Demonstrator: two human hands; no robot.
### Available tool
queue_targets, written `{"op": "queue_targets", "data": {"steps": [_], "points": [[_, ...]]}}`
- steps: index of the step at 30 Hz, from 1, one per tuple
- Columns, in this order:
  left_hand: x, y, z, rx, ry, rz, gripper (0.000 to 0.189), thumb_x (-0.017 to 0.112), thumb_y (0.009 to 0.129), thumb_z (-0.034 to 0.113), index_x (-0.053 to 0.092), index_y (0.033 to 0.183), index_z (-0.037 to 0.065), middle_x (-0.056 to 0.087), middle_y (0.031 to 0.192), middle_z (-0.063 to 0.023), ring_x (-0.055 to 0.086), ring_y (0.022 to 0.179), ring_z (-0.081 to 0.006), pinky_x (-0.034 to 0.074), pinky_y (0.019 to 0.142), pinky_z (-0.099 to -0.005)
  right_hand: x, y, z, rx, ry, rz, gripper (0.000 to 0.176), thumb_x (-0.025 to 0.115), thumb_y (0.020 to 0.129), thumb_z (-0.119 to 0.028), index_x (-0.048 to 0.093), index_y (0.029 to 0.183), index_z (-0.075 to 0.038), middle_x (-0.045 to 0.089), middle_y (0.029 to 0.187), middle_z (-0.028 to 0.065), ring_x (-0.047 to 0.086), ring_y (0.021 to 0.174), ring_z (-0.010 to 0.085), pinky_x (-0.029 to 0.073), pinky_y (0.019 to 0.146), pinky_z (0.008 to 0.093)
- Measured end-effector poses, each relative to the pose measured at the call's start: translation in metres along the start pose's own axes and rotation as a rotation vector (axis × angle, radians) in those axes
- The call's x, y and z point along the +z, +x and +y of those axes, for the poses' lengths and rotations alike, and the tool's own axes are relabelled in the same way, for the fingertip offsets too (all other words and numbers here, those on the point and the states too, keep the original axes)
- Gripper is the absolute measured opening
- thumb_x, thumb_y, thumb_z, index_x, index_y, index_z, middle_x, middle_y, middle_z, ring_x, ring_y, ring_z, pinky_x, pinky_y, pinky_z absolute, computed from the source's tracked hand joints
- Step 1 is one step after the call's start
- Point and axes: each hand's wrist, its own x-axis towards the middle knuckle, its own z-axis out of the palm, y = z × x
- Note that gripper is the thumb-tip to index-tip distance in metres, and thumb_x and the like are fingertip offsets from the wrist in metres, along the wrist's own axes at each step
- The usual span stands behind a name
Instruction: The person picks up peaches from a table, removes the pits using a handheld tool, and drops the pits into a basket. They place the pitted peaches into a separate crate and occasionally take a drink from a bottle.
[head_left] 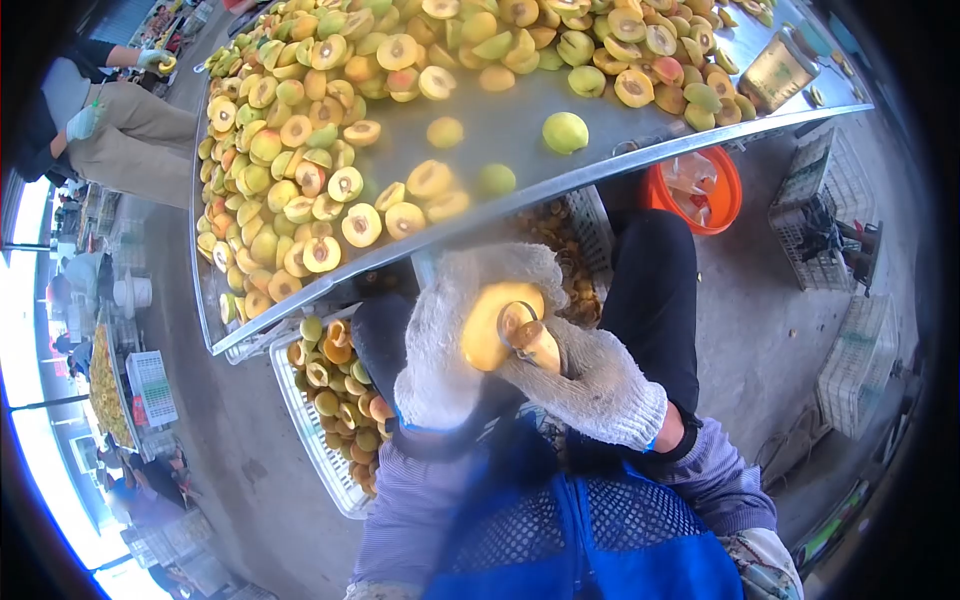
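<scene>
In front of my lap, my left hand [440, 340], in a whitish knitted glove, is closed around a yellow peach half [484, 322] with its cut side facing up. My right hand [605, 385], gloved the same way, grips a pitting tool [538, 347] with a thick light-brown handle and a curved metal loop. The loop touches the peach flesh, around the pit area. Beyond my hands, many halved peaches [322, 254] are heaped on a metal-topped table [520, 120]. A greenish peach [565, 132] lies apart near the table's raised edge.
A white crate [295, 415] of peach halves stands on the floor at my left. Under the table's right side is an orange bucket [732, 190]. Plastic crates [858, 365] stand farther right. At the table's left, a person's gloved hand [85, 122] shows.
</scene>
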Motion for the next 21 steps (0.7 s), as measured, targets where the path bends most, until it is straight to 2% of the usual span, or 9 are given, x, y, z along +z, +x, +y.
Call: {"op": "queue_targets", "data": {"steps": [3, 6, 10, 12, 14, 15, 17, 19, 21], "points": [[-0.005, -0.002, -0.002, 0.115, 0.132, -0.016, 0.053, 0.04, 0.103, 0.045, 0.057, 0.119, -0.003, 0.067, 0.106, -0.0155, 0.064, 0.095, -0.024, 0.053, 0.085, -0.0327, 0.001, 0.001, -0.006, 0.031, 0.006, -0.015, 0.037, 0.061, 0.091, -0.04, 0.059, 0.108, -0.007, 0.067, 0.086, 0.0208, 0.065, 0.081, 0.0413, 0.051, 0.07, 0.0462], [0.0, -0.002, 0.005, 0.083, 0.026, 0.015, 0.049, 0.044, 0.103, 0.042, 0.059, 0.116, -0.002, 0.067, 0.107, -0.0147, 0.064, 0.098, -0.0232, 0.051, 0.088, -0.033, -0.001, 0.001, -0.008, 0.108, 0.029, -0.082, 0.039, 0.059, 0.092, -0.041, 0.058, 0.111, -0.007, 0.067, 0.09, 0.0197, 0.066, 0.086, 0.039, 0.051, 0.073, 0.0441], [-0.002, 0.0, 0.016, 0.053, -0.115, -0.005, 0.041, 0.047, 0.101, 0.035, 0.063, 0.111, -0.001, 0.067, 0.109, -0.0138, 0.063, 0.1, -0.0229, 0.05, 0.091, -0.0343, -0.005, -0.001, -0.013, 0.163, 0.21, -0.206, 0.039, 0.06, 0.093, -0.038, 0.059, 0.114, -0.006, 0.067, 0.091, 0.0133, 0.066, 0.085, 0.027, 0.05, 0.076, 0.0368], [0.004, 0.003, 0.015, 0.159, -0.051, 0.092, 0.028, 0.055, 0.093, 0.02, 0.064, 0.112, 0.001, 0.067, 0.11, -0.015, 0.065, 0.098, -0.0243, 0.051, 0.085, -0.0344, -0.009, 0.001, -0.015, 0.18, 0.295, -0.238, 0.038, 0.061, 0.094, -0.037, 0.059, 0.115, -0.005, 0.066, 0.089, 0.009, 0.064, 0.082, 0.0192, 0.049, 0.076, 0.0327], [0.004, 0.006, 0.014, 0.284, 0.094, 0.096, 0.026, 0.058, 0.088, 0.009, 0.064, 0.112, 0.002, 0.066, 0.111, -0.0156, 0.067, 0.096, -0.0255, 0.052, 0.082, -0.0348, -0.015, 0.003, -0.016, 0.238, 0.414, -0.292, 0.035, 0.061, 0.095, -0.034, 0.059, 0.114, -0.004, 0.064, 0.087, 0.0054, 0.06, 0.079, 0.0142, 0.048, 0.074, 0.0298], [0.001, 0.008, 0.013, 0.354, 0.206, 0.052, 0.026, 0.057, 0.087, 0.006, 0.063, 0.112, 0.001, 0.066, 0.11, -0.0157, 0.067, 0.096, -0.026, 0.052, 0.081, -0.0351, -0.017, 0.003, -0.016, 0.27, 0.473, -0.32, 0.033, 0.061, 0.095, -0.032, 0.06, 0.113, -0.004, 0.063, 0.085, 0.0036, 0.059, 0.078, 0.0117, 0.048, 0.073, 0.0284], [-0.01, 0.017, 0.012, 0.345, 0.269, -0.132, 0.027, 0.055, 0.086, 0.003, 0.062, 0.112, 0.0, 0.066, 0.109, -0.0159, 0.066, 0.095, -0.0269, 0.052, 0.081, -0.0355, -0.012, 0.0, -0.012, 0.211, 0.498, -0.272, 0.033, 0.061, 0.096, -0.031, 0.06, 0.113, -0.003, 0.062, 0.085, 0.0013, 0.057, 0.077, 0.0094, 0.047, 0.071, 0.0265], [-0.024, 0.033, 0.013, 0.191, 0.172, -0.408, 0.027, 0.053, 0.086, 0.002, 0.061, 0.112, -0.001, 0.065, 0.106, -0.016, 0.066, 0.096, -0.0277, 0.052, 0.083, -0.0358, -0.01, 0.0, -0.006, 0.206, 0.464, -0.249, 0.031, 0.06, 0.097, -0.031, 0.06, 0.113, -0.003, 0.061, 0.084, -0.0002, 0.056, 0.077, 0.0079, 0.047, 0.069, 0.0252], [-0.025, 0.043, 0.009, 0.044, -0.011, -0.515, 0.029, 0.053, 0.085, 0.002, 0.06, 0.113, -0.001, 0.065, 0.104, -0.016, 0.065, 0.096, -0.0292, 0.052, 0.083, -0.0364, -0.008, 0.003, 0.0, 0.252, 0.375, -0.248, 0.03, 0.06, 0.097, -0.029, 0.06, 0.112, -0.004, 0.061, 0.084, -0.0011, 0.056, 0.077, 0.0072, 0.046, 0.068, 0.0245]]}}
